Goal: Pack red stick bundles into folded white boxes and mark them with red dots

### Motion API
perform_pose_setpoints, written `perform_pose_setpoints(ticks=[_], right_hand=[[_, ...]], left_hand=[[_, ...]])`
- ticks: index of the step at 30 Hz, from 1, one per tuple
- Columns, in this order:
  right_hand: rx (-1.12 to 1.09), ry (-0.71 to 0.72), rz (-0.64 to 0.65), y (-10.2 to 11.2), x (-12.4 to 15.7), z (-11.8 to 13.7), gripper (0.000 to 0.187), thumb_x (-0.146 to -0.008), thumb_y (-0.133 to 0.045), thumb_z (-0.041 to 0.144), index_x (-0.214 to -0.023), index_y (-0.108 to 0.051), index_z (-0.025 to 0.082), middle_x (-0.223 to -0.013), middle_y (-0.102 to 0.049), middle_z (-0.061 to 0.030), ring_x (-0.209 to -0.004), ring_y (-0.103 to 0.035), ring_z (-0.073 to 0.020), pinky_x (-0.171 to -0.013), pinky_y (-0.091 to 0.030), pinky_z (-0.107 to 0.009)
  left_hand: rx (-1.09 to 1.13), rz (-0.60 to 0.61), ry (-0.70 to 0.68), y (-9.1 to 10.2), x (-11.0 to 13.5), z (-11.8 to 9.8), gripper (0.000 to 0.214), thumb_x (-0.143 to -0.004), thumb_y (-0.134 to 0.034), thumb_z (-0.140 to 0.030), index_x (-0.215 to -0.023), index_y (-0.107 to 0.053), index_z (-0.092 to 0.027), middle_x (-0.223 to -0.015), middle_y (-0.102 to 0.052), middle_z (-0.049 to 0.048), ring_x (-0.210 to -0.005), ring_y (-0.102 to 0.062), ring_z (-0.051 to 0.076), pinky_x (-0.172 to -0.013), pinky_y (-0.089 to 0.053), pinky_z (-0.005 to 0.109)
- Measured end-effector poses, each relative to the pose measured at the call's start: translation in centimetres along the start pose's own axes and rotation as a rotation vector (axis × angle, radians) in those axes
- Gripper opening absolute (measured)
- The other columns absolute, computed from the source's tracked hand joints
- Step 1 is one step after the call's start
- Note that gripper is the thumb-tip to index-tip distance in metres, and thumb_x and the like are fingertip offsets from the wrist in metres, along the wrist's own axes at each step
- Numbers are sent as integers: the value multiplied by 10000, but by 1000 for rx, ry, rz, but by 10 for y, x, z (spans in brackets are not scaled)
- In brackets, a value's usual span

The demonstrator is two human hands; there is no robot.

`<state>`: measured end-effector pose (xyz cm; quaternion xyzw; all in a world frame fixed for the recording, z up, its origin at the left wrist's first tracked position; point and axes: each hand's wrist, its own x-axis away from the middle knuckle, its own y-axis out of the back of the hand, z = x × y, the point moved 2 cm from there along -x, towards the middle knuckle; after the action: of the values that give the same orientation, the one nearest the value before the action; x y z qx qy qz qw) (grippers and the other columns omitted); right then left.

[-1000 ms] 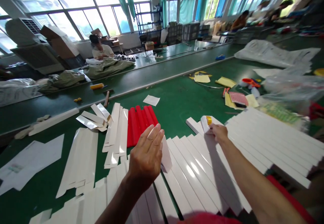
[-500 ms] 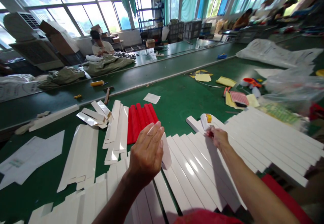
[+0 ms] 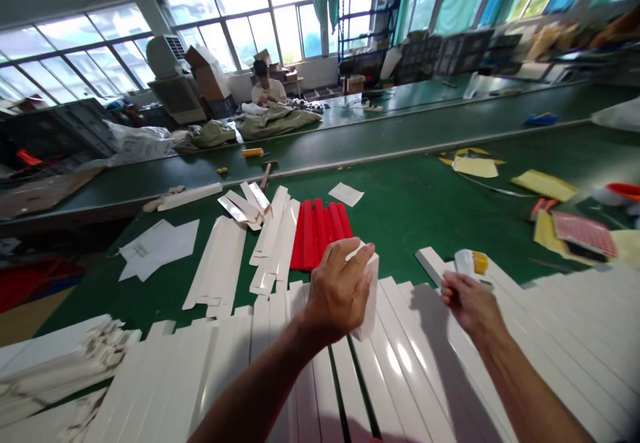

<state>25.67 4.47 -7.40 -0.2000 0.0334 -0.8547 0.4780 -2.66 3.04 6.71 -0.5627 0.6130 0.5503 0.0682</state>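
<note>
My left hand [image 3: 343, 289] is closed around a narrow white carton [image 3: 371, 296], its end raised above the rows of other white cartons. Palm and fingers hide part of it. My right hand [image 3: 467, 299] has its fingertips pinched together just left of and in front of a white tape dispenser [image 3: 464, 261] with a yellow roll. Whatever the fingertips hold is too small to make out. The dispenser rests on the white cartons [image 3: 400, 343], which lie side by side below both hands. Beyond my left hand lie several red ribbed pieces [image 3: 320, 233].
Flat white carton blanks [image 3: 217, 266] and paper sheets [image 3: 160, 246] lie to the left on the green table [image 3: 400, 209]. Yellow sheets [image 3: 545, 185] and a pink pad [image 3: 585, 233] lie at the right. A person [image 3: 267, 86] sits across the far bench.
The view has swung left. My right hand has come from the dispenser's lower end to its left side, fingers pinched. My left hand still grips the carton, now turned to show more of it.
</note>
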Motion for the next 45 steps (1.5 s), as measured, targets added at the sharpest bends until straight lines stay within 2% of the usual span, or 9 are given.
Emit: perform_pose_setpoints(ticks=[8,15,19,23,27,33,38,41,45], right_hand=[[121,225,479,-117,118,96,272,-745,-814,379,-779,-689,139,-617,-641,-5,-387,-524,-70,-371,-435,-175],[259,238,433,-123,126,96,356,-694,-839,405,-840,-644,145,-531,-611,21,-361,-511,-94,-323,-416,-176],[240,37,482,-126,120,103,480,-577,-896,405,-823,-548,184,-542,-634,27,-313,-485,-106,-283,-382,-192],[307,-219,554,-128,111,113,483,-519,-902,436,-620,-512,169,-503,-584,17,-301,-437,-65,-284,-354,-174],[349,-217,582,-128,111,117,500,-510,-891,477,-641,-517,174,-533,-584,22,-312,-445,-73,-291,-370,-195],[580,225,479,-113,111,69,372,-772,-672,546,-854,-542,206,-510,-494,65,-383,-417,-100,-354,-337,-212],[972,761,558,-104,97,-6,258,-777,-525,430,-778,-599,183,-764,-645,-99,-649,-595,-211,-550,-447,-304],[1207,768,603,-107,97,-26,317,-791,-457,417,-810,-631,153,-777,-674,-164,-656,-628,-272,-563,-429,-340],[1443,513,696,-129,113,-34,396,-858,-468,514,-768,-631,164,-730,-699,-157,-700,-668,-305,-600,-399,-344]], left_hand=[[-69,-32,-29,-12,-11,-12,614,-933,-473,-160,-1501,-255,-82,-1270,-602,196,-1141,-583,261,-982,-544,432],[-86,-76,11,-18,-5,-19,791,-888,-501,-111,-1551,-69,-82,-1304,-599,198,-1179,-591,264,-1003,-540,407],[-61,-55,70,-21,-2,-20,835,-880,-521,-110,-1548,-22,-71,-1326,-576,216,-1207,-579,268,-1015,-534,415],[-50,-70,66,-21,0,-20,751,-885,-540,-140,-1528,-155,-106,-1413,-454,230,-1287,-509,284,-1017,-531,423],[19,13,71,-20,0,-18,582,-820,-533,-89,-1390,-417,-124,-1397,-413,212,-1236,-529,270,-1029,-511,427],[160,10,64,-10,8,-16,659,-702,-544,-115,-1347,-414,-83,-1273,-504,198,-1248,-485,308,-1061,-477,478],[106,-190,246,-27,20,-11,668,-743,-695,-236,-1331,-384,-174,-1331,-425,178,-1252,-488,299,-1010,-511,466],[27,-325,381,-37,17,-4,723,-719,-734,-191,-1337,-361,-213,-1293,-440,144,-1240,-501,279,-1006,-512,439],[-18,-228,664,-43,20,27,770,-691,-680,-132,-1369,-323,-210,-1313,-443,139,-1195,-542,250,-973,-521,361]])
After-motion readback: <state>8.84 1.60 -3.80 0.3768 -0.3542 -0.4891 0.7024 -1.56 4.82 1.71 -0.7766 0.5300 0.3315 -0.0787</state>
